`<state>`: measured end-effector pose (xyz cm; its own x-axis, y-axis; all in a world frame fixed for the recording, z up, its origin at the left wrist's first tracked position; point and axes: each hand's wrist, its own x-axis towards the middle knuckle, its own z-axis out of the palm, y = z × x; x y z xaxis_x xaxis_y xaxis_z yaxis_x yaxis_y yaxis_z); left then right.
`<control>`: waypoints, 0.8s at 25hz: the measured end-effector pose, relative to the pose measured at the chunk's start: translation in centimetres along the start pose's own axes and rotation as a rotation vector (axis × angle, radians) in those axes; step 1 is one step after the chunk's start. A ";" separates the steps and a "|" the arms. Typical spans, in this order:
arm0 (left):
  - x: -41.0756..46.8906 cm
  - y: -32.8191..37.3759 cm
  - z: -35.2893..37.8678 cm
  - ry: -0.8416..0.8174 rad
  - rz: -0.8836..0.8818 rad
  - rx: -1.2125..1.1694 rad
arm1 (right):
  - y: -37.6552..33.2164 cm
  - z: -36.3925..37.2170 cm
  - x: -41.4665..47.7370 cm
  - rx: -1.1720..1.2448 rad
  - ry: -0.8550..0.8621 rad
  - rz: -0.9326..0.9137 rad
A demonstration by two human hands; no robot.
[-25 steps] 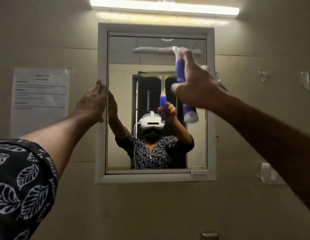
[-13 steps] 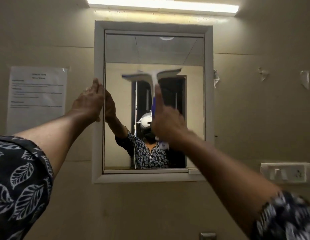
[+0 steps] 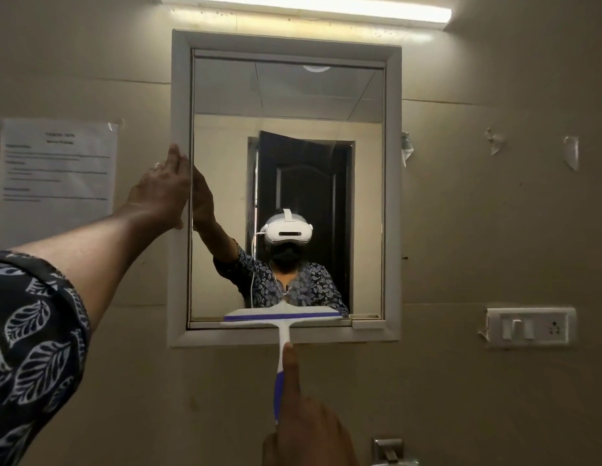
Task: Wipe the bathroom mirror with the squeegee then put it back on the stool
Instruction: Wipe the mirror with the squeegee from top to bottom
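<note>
In the head view, the right hand (image 3: 306, 428) is gripping the blue and white handle of the squeegee (image 3: 282, 317) from below. Its forefinger is lying straight up along the handle, and the other fingers are hidden behind the back of the hand. The squeegee is standing upright with its blade lying level across the bottom edge of the mirror (image 3: 286, 95). The blade is sitting right of the middle, touching the glass where it meets the lower frame, and the handle is hanging down over the wall below.

The left hand (image 3: 161, 193) is reaching up and resting flat against the left side of the mirror's white frame. Its fingers are straight and pressed together, holding nothing. The patterned sleeve (image 3: 30, 331) of that arm is filling the near left corner.

In the glass, the person's reflection is showing a white headset and the same raised arm. A printed paper notice (image 3: 57, 176) is hanging on the wall left of the mirror, and a white switch plate (image 3: 530, 327) is sitting on the wall to the right, near the mirror's lower corner. A tube light (image 3: 306, 5) is glowing above the frame.
</note>
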<state>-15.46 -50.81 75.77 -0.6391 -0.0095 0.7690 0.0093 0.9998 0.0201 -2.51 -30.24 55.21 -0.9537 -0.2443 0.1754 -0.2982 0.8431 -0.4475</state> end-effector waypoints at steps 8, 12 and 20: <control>-1.6 -1.0 -1.0 0.056 -0.007 0.124 | -3.8 -17.7 2.6 -0.069 0.694 -0.281; -1.5 -1.0 -1.1 0.057 -0.008 0.141 | -4.6 -24.7 7.0 -0.188 0.890 -0.400; -1.4 -1.1 -0.9 0.034 0.012 0.162 | -2.9 -25.4 11.1 -0.242 0.766 -0.143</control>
<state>-13.89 -51.96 75.28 -0.6133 0.0049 0.7899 -0.1087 0.9900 -0.0905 -11.21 -23.25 80.73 -0.5899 -0.0353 0.8067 -0.3148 0.9301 -0.1895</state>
